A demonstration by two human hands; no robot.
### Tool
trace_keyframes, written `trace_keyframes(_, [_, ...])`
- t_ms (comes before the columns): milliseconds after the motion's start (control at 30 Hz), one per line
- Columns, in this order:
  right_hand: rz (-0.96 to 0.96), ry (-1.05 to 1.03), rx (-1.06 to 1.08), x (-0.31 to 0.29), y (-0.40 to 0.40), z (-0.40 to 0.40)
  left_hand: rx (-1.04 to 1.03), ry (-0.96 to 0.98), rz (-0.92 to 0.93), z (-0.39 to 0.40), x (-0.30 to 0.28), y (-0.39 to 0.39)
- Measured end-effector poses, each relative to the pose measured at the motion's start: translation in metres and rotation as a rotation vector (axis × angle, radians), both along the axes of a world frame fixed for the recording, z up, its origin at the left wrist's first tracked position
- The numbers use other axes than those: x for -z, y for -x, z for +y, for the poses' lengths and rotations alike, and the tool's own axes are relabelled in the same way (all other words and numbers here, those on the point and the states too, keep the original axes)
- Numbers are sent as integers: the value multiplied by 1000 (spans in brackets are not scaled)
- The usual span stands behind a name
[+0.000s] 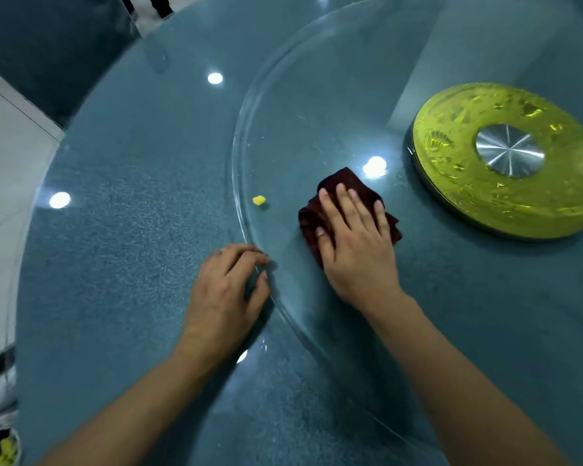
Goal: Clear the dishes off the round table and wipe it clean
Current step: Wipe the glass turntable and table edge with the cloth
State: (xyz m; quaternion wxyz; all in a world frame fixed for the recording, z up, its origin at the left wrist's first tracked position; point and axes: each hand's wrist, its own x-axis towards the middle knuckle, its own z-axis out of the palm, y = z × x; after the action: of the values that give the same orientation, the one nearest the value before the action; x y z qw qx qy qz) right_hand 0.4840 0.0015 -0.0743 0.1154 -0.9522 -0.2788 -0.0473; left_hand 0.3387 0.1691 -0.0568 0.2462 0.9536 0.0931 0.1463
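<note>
Wiping the glass turntable

My right hand (354, 237) presses flat on the dark red cloth (350, 183); my left hand (228, 287), at its 8 o'clock, pinches the turntable's rim (239, 196) on the tabletop (122, 203).

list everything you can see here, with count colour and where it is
round table: one, speckled teal, fills most of the view
glass turntable: one, clear, on the table, right of centre
turntable base: one, yellow-green ring with silver hub, under the glass at right
cloth: one, dark red, bunched on the glass
crumb: one, yellow, on the glass near its left rim
floor: pale tiles, at left
left hand: one, fingers curled at the glass rim
right hand: one, flat on the cloth, pressing it down
</note>
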Motion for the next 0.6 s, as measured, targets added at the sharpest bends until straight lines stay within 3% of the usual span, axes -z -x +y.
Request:
trace_keyframes(133, [20,25,-73,1,-22,-26,-2,-86,-10,14,-2,-19])
trace_keyframes(333, [129,19,565,-11,-134,-135,40,-76,20,16,-1,-16])
trace_keyframes(433, [165,20,685,-17,-146,-137,69,-58,3,4,2,-1])
trace_keyframes(500, [160,14,614,-17,-132,-102,93,-52,-16,-6,5,9])
trace_keyframes(600, [99,29,267,-7,-75,-11,139,-60,-15,-17,11,25])
